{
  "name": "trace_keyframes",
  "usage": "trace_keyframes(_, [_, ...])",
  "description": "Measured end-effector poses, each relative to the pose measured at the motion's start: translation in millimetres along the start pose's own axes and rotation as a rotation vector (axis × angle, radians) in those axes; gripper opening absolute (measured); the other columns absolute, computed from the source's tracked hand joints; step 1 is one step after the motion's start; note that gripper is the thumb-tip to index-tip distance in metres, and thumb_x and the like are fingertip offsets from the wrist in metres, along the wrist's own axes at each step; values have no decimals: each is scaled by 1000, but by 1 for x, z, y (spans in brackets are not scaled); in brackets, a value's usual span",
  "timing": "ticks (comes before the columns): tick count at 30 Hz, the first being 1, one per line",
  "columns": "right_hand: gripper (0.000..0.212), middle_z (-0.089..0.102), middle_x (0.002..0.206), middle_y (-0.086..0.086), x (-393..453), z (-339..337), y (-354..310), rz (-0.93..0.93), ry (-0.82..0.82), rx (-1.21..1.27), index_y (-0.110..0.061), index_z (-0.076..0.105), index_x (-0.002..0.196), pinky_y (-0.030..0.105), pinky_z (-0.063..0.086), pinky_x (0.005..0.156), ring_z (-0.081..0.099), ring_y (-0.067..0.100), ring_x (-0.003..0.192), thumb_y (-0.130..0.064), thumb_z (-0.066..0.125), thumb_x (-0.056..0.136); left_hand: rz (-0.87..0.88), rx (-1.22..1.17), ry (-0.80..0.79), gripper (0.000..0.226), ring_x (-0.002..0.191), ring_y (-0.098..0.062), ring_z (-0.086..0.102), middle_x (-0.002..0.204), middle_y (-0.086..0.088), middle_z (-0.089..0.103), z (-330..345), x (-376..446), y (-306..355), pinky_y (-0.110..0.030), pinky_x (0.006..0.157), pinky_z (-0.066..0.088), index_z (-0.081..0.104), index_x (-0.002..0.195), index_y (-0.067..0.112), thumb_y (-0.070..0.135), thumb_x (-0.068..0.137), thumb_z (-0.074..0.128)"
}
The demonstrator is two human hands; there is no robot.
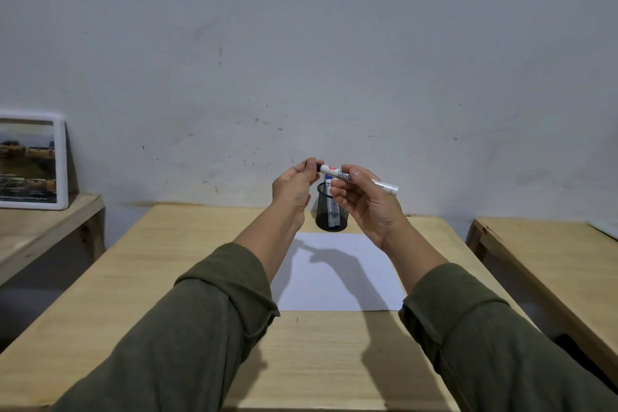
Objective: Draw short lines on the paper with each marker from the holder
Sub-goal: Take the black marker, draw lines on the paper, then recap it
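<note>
The fingers [309, 166] of the left hand [291, 189] pinch the dark cap end of a white marker [337, 174], while the right hand [366, 206] grips its barrel, thumb and curled fingers wrapped round the middle so the silver tail sticks out to the right. The marker lies nearly level, tilted a little down toward the right, held in the air above a black mesh pen holder [331, 211]. A second marker [331, 207] with blue on it stands inside that holder. The holder sits on the wooden counter [160, 264], just beyond the far edge of a white sheet of paper [337, 291], which lies flat and bears no lines that I can see; the arms throw shadows across it. Both arms wear olive green sleeves [207, 328] pushed up the forearm. To the left, a white-framed picture [31, 162] leans against the wall on another wooden surface.
</note>
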State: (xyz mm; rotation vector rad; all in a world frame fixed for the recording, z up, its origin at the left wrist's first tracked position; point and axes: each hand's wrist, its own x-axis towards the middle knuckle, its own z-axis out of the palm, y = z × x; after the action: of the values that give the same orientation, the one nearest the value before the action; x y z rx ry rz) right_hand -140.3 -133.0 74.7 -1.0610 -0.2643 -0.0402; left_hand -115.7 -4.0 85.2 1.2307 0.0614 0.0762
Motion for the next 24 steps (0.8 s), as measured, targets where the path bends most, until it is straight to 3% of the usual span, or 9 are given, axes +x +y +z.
trace_keyframes(2, [15, 72, 72, 5, -1, -1, 1, 1, -13, -50, -11, 64, 93, 23, 54, 71, 69, 15, 67, -13, 49, 95, -34, -25, 81, 20, 75, 0, 59, 81, 10, 66, -5, 3, -1, -22, 70, 38, 64, 75, 21, 39, 85, 63])
trace_keyframes(4, [15, 72, 72, 5, -2, -3, 3, 10, -15, -64, -11, 64, 94, 22, 55, 71, 69, 14, 67, -12, 49, 95, -37, -57, 165, 25, 72, 1, 59, 87, 5, 69, -15, 6, 0, -25, 85, 41, 63, 74, 20, 44, 82, 65])
trace_keyframes(6, [16, 71, 71, 4, -4, -7, 5, 22, -13, -57, -10, 64, 95, 22, 55, 69, 68, 14, 65, -12, 48, 95, -3, 3, 233, 24, 82, -2, 63, 94, 3, 70, -31, 11, -2, -30, 100, 39, 65, 80, 20, 43, 82, 65])
trace_keyframes(8, [18, 71, 71, 4, -4, -9, 9, 43, -11, -57, -9, 65, 97, 21, 55, 69, 67, 14, 65, -14, 47, 96, 35, 174, 276, 25, 99, -11, 62, 99, 2, 70, -48, 15, -6, -25, 90, 43, 69, 92, 18, 41, 82, 65])
trace_keyframes(10, [18, 70, 74, 5, -4, -9, 14, 78, -8, -54, -10, 65, 101, 22, 55, 70, 67, 14, 66, -16, 48, 95, 60, 340, 325, 23, 95, -14, 57, 97, 3, 67, -62, 14, -12, -21, 68, 39, 69, 97, 19, 37, 84, 63])
trace_keyframes(12, [19, 70, 76, 7, -2, -7, 20, 118, -2, -30, -12, 65, 105, 23, 55, 72, 67, 16, 69, -18, 50, 95, 74, 463, 351, 18, 86, -12, 53, 87, 7, 65, -74, 16, -20, -22, 61, 36, 69, 96, 20, 32, 85, 62])
trace_keyframes(18, [18, 68, 82, 9, 5, -4, 42, 186, -3, -59, -14, 63, 104, 22, 55, 67, 67, 16, 70, -23, 49, 96, 42, 761, 361, 5, 90, -15, 65, 89, 4, 72, -116, 24, -49, -21, 75, 42, 68, 85, 25, 27, 82, 65])
trace_keyframes(22, [23, 65, 65, 3, 9, -5, 60, 204, 74, -110, -14, 63, 85, 20, 52, 57, 61, 12, 55, -34, 52, 93, 12, 836, 350, 2, 84, -21, 69, 90, -1, 73, -141, 25, -77, -33, 85, 55, 69, 79, 22, 23, 79, 68])
trace_keyframes(24, [23, 63, 60, 0, 10, -7, 68, 210, 106, -147, -14, 61, 82, 18, 49, 52, 56, 9, 49, -33, 53, 93, 13, 913, 336, 5, 89, -21, 69, 92, -1, 74, -148, 24, -85, -35, 87, 54, 70, 83, 23, 25, 79, 67])
